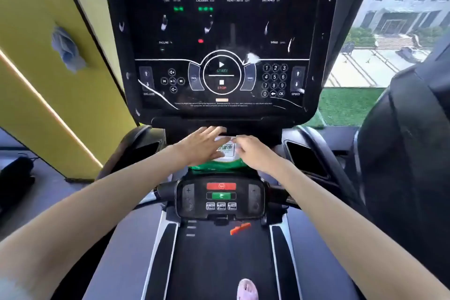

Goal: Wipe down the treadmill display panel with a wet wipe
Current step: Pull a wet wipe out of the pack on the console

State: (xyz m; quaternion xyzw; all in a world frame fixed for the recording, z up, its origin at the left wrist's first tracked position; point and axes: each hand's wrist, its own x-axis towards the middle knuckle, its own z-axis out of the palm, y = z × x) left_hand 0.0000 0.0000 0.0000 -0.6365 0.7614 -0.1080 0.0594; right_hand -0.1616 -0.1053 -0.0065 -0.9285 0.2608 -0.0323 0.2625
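The display panel [221,31] stands upright, black and streaked with white smears. Just below its lower edge lies a green and white wipe pack [219,168], under both hands. The left hand [202,146] rests flat on the pack, its fingers [213,131] straight and spread. The right hand [255,154] touches the pack's white label with bent fingers [241,145]; whether they pinch anything cannot be told. Further below the panel sits a small control pad [221,196].

Bare forearms from 7 and 5 o'clock; left hand [202,146] and right hand [254,153] bare, no sleeves in view. Pale pink rounded slipper [247,290] on foot at 6 o'clock.
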